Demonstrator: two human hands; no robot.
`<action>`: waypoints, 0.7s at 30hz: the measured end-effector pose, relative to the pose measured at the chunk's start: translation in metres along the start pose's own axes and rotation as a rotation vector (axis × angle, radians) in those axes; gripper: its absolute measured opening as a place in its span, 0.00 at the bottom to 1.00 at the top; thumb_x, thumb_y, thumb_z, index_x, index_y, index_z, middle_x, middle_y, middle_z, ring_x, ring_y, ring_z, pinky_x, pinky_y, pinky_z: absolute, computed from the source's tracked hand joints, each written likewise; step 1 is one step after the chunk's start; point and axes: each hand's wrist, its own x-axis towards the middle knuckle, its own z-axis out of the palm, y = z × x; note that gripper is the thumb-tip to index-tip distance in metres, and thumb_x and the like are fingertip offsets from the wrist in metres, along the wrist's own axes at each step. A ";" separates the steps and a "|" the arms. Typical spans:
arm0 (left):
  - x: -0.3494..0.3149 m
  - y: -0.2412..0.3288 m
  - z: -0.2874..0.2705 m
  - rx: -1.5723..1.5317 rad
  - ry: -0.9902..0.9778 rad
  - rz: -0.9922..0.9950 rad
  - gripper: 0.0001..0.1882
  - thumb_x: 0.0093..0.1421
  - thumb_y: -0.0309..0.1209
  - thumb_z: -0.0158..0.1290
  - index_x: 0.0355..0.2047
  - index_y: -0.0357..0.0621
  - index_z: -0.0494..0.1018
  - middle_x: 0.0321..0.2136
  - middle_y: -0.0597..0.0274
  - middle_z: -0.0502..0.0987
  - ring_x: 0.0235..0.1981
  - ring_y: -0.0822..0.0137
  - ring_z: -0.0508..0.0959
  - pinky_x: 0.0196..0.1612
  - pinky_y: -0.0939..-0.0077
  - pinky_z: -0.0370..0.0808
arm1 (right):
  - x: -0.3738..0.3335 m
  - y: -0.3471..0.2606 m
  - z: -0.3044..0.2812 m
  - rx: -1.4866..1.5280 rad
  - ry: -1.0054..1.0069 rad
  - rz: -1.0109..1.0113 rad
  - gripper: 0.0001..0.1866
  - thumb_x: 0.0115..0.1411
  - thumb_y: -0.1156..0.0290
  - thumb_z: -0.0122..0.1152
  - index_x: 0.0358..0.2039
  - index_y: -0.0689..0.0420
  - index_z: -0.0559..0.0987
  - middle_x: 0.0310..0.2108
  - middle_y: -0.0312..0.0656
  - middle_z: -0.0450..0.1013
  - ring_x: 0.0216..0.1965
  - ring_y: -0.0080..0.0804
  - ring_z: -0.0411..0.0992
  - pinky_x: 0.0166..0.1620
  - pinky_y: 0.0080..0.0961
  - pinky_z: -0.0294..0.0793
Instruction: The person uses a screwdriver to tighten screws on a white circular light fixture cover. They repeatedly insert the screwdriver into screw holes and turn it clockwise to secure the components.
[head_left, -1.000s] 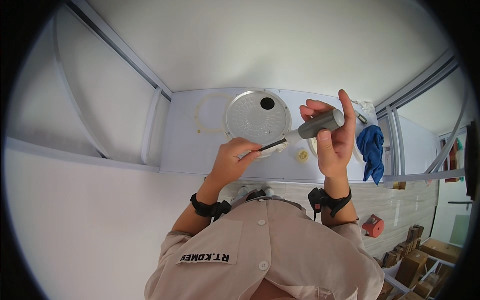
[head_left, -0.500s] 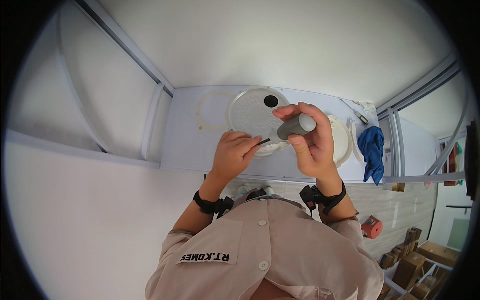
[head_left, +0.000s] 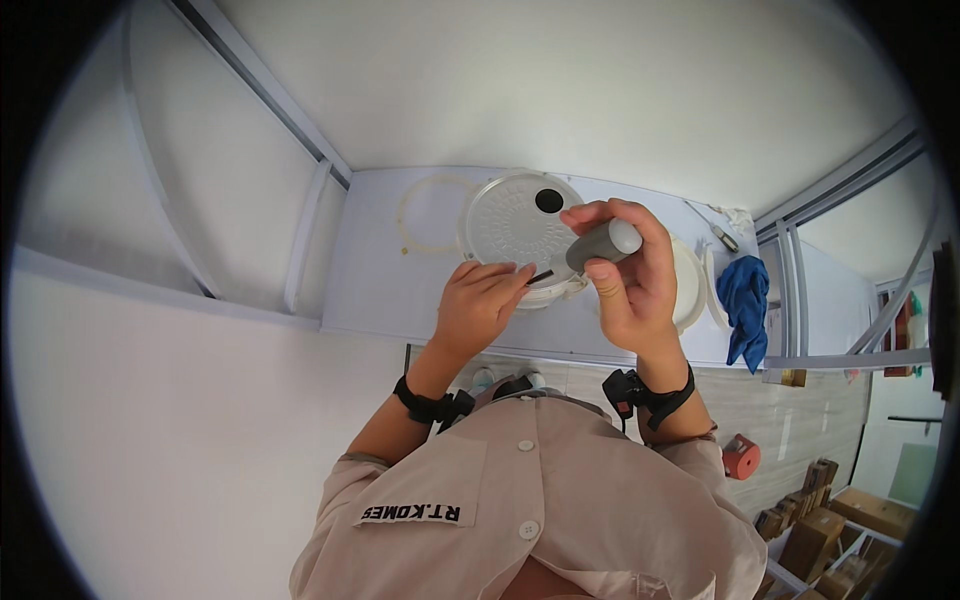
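My right hand (head_left: 650,275) is wrapped round the thick grey handle of what looks like a screwdriver (head_left: 600,246), its pale rounded end towards the upper right. My left hand (head_left: 480,305) pinches a short thin dark rod (head_left: 540,277) at its fingertips. That rod lies roughly in line with the handle; I cannot tell whether the two are joined. Below and beyond both hands, a round pale lidded container (head_left: 510,225) with a black disc (head_left: 549,201) on its top stands on the white table (head_left: 370,290).
A thin yellowish ring (head_left: 404,222) lies left of the container. To the right are a cream round part (head_left: 689,285), partly behind my right hand, a second screwdriver (head_left: 724,238) and a crumpled blue cloth (head_left: 744,300). White walls and metal framing border the table. A red roll (head_left: 742,457) stands on the floor.
Both hands have shifted slightly to the right, with the grey handle and dark rod. The left fingers are straighter. The handle has tilted a little, and the pale shaft beside it no longer shows clearly.
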 end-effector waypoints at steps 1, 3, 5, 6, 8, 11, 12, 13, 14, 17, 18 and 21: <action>0.000 0.000 0.000 -0.004 -0.004 -0.002 0.15 0.63 0.30 0.69 0.50 0.48 0.87 0.34 0.68 0.88 0.45 0.67 0.87 0.47 0.66 0.74 | 0.000 0.000 0.000 -0.003 -0.002 -0.001 0.28 0.75 0.76 0.62 0.72 0.59 0.66 0.62 0.52 0.75 0.62 0.42 0.76 0.60 0.37 0.80; 0.000 -0.001 0.001 -0.011 -0.011 -0.008 0.15 0.63 0.31 0.69 0.50 0.48 0.87 0.33 0.69 0.88 0.44 0.67 0.87 0.46 0.66 0.74 | 0.001 0.000 0.001 -0.009 -0.005 -0.003 0.28 0.75 0.77 0.61 0.72 0.59 0.66 0.62 0.52 0.76 0.62 0.40 0.76 0.59 0.36 0.80; 0.000 -0.002 0.001 -0.030 -0.017 -0.012 0.16 0.62 0.31 0.69 0.50 0.48 0.87 0.34 0.69 0.89 0.44 0.67 0.87 0.46 0.66 0.73 | 0.000 0.000 0.000 -0.018 -0.010 0.008 0.28 0.75 0.78 0.61 0.72 0.59 0.66 0.62 0.52 0.76 0.61 0.39 0.76 0.59 0.35 0.80; 0.000 -0.002 0.001 -0.039 -0.020 -0.015 0.16 0.62 0.31 0.69 0.50 0.49 0.87 0.34 0.69 0.89 0.44 0.67 0.87 0.46 0.66 0.73 | -0.001 0.000 0.000 -0.024 -0.015 0.016 0.28 0.75 0.78 0.61 0.72 0.59 0.66 0.62 0.52 0.76 0.61 0.39 0.76 0.59 0.35 0.80; 0.001 -0.001 0.000 -0.058 -0.028 -0.037 0.16 0.62 0.31 0.70 0.50 0.49 0.87 0.35 0.70 0.89 0.45 0.68 0.88 0.47 0.66 0.73 | -0.001 0.001 0.000 -0.030 -0.021 0.031 0.28 0.75 0.76 0.61 0.72 0.60 0.65 0.61 0.53 0.76 0.61 0.42 0.77 0.62 0.38 0.78; 0.000 -0.002 0.000 -0.073 -0.038 -0.056 0.16 0.61 0.31 0.70 0.50 0.48 0.87 0.37 0.70 0.90 0.46 0.68 0.88 0.48 0.66 0.73 | -0.001 0.001 0.001 -0.028 -0.015 0.040 0.30 0.75 0.73 0.62 0.73 0.62 0.64 0.60 0.56 0.75 0.62 0.49 0.77 0.67 0.46 0.75; 0.000 -0.002 0.000 -0.076 -0.041 -0.060 0.16 0.61 0.31 0.70 0.50 0.48 0.87 0.37 0.70 0.90 0.46 0.67 0.88 0.48 0.66 0.73 | -0.001 0.002 0.001 -0.022 -0.011 0.040 0.30 0.75 0.73 0.62 0.73 0.62 0.64 0.60 0.56 0.76 0.62 0.49 0.77 0.67 0.45 0.76; 0.001 -0.002 -0.001 -0.077 -0.036 -0.055 0.16 0.60 0.31 0.71 0.49 0.47 0.87 0.37 0.69 0.90 0.45 0.67 0.88 0.47 0.66 0.73 | -0.001 0.002 0.001 -0.016 -0.008 0.039 0.30 0.75 0.73 0.62 0.73 0.62 0.64 0.60 0.57 0.76 0.62 0.49 0.77 0.67 0.45 0.76; 0.003 -0.001 -0.002 -0.078 -0.030 -0.050 0.16 0.59 0.30 0.72 0.48 0.46 0.87 0.36 0.69 0.90 0.45 0.66 0.89 0.45 0.67 0.74 | -0.001 0.002 0.001 -0.020 -0.012 0.041 0.30 0.75 0.73 0.63 0.73 0.62 0.64 0.60 0.57 0.76 0.62 0.49 0.77 0.67 0.45 0.76; 0.002 -0.003 -0.001 -0.090 -0.026 -0.044 0.16 0.57 0.29 0.73 0.47 0.45 0.87 0.35 0.68 0.90 0.44 0.66 0.89 0.44 0.67 0.74 | 0.000 0.001 0.001 -0.027 -0.021 0.045 0.30 0.75 0.74 0.63 0.73 0.62 0.64 0.59 0.57 0.76 0.62 0.48 0.77 0.66 0.45 0.76; 0.002 -0.004 -0.001 -0.095 -0.026 -0.044 0.16 0.57 0.29 0.73 0.46 0.45 0.87 0.35 0.68 0.90 0.44 0.66 0.89 0.44 0.67 0.74 | 0.001 0.001 0.001 -0.026 -0.025 0.046 0.30 0.74 0.74 0.64 0.73 0.62 0.65 0.59 0.56 0.76 0.62 0.48 0.77 0.66 0.46 0.76; 0.002 -0.005 -0.003 -0.117 -0.033 -0.055 0.16 0.57 0.29 0.73 0.46 0.44 0.87 0.36 0.69 0.91 0.44 0.67 0.89 0.45 0.67 0.74 | 0.002 0.002 0.002 -0.026 -0.030 0.047 0.31 0.74 0.75 0.64 0.73 0.62 0.64 0.59 0.56 0.76 0.62 0.48 0.77 0.66 0.45 0.77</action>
